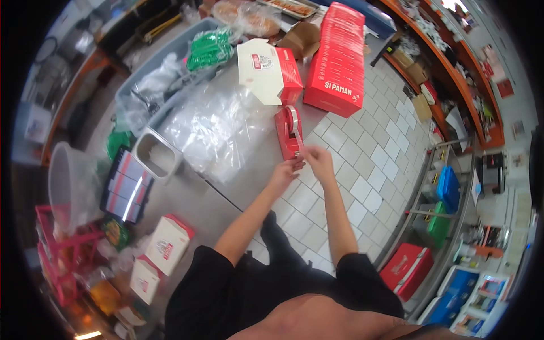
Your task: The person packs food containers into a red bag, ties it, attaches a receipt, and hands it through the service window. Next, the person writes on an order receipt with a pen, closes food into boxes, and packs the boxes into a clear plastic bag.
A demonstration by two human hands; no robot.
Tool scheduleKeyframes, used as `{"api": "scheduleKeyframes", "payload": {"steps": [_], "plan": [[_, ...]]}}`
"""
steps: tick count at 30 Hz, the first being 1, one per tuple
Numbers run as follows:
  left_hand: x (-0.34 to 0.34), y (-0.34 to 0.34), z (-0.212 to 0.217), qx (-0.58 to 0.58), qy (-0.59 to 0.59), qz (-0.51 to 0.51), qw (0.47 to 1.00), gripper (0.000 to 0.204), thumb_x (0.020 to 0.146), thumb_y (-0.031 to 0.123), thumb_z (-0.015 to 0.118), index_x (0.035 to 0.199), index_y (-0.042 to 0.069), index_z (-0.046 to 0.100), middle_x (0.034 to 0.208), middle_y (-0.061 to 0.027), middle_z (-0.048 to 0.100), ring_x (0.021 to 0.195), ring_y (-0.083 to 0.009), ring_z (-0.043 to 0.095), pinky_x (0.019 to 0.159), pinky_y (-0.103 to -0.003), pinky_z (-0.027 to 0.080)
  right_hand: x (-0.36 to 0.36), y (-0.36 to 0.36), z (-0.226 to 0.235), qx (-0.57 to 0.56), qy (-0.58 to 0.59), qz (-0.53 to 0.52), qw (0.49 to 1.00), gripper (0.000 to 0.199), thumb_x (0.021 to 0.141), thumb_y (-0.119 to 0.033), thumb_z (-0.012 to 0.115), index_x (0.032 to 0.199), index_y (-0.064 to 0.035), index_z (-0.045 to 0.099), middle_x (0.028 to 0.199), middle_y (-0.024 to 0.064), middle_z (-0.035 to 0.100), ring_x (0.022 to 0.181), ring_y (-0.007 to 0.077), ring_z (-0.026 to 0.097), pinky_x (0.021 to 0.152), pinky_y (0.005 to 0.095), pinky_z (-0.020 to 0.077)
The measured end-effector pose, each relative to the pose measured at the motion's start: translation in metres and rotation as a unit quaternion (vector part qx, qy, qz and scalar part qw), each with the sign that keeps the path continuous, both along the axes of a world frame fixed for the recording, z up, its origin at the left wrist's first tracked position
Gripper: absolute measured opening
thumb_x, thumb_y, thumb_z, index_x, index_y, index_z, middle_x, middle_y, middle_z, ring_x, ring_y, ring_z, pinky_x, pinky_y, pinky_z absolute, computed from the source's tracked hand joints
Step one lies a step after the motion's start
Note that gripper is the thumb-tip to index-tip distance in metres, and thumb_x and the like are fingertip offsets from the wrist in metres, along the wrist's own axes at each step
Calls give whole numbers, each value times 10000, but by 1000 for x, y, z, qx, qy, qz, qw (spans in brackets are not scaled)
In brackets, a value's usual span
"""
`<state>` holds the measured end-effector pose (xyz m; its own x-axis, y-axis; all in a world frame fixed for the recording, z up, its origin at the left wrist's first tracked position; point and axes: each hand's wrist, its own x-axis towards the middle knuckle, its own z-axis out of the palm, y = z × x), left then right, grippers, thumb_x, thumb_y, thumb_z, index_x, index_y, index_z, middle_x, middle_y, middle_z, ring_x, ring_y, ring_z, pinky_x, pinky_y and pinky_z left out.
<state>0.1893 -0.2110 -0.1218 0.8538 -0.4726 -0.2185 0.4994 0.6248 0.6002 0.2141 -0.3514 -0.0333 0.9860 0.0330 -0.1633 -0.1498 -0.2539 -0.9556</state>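
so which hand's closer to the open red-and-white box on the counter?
Left, marginally. The left hand is at the near end of the red tape dispenser, which lies between it and the open box. The right hand is beside it, further out over the tiled floor.

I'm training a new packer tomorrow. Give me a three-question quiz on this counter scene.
1. True or false: both hands, the left hand and the right hand, meet at the near end of the tape dispenser.
2. What stands just beyond the dispenser? A) a white and red carton B) a kettle C) a scale
3. Fill in: right of that carton lies a long stack of flat boxes coloured ____.

Key: 1 true; 2 A; 3 red.
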Motion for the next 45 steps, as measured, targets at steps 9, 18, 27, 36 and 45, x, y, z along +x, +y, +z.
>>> {"api": "scheduleKeyframes", "payload": {"steps": [9, 18, 27, 36, 45], "plan": [[-12, -29, -12, 370, -12, 153, 916, 144, 834, 141, 618, 846, -2, 630, 708, -47, 616, 679, -122, 576, 622, -298, 469, -72, -38, -68, -51, 178, 116, 976, 254, 825, -168, 623, 992, 18, 670, 773, 58, 684, 594, 48, 497, 486, 208, 353], [-256, 226, 105, 787, -225, 336, 466, 66, 787, 143, 621, 815, 84, 624, 1005, -147, 564, 1011, -321, 523, 832, -438, 417, -187, 198, -31, 110, 179, 532, 821, 182, 851, -27, 555, 990, -31, 672, 863, 51, 649, 682, 102, 572, 603, 229, 456], [-317, 332, 82, 793, -406, 182, 417, 231, 705, 127, 686, 905, 47, 602, 1023, -102, 597, 962, -269, 581, 809, -395, 488, -241, 257, -35, 8, 190, 445, 875, 180, 851, -41, 539, 963, -33, 679, 794, 19, 667, 555, 60, 509, 526, 213, 435], [-314, 334, 65, 728, -387, 237, 514, 180, 655, 78, 691, 816, 25, 630, 1028, -117, 616, 1035, -300, 563, 868, -415, 474, -272, 281, -40, 24, 191, 403, 895, 375, 871, -49, 519, 1244, -90, 512, 799, 12, 589, 561, 57, 459, 487, 207, 396], [-224, 370, 91, 748, -374, 12, 548, 395, 482, 369, 770, 772, 107, 713, 1272, -273, 420, 1114, -420, 446, 934, -501, 363, -261, 301, -56, 32, 176, 268, 947, 276, 890, -134, 544, 1134, -60, 438, 831, 54, 611, 643, 93, 531, 516, 232, 417]]}}
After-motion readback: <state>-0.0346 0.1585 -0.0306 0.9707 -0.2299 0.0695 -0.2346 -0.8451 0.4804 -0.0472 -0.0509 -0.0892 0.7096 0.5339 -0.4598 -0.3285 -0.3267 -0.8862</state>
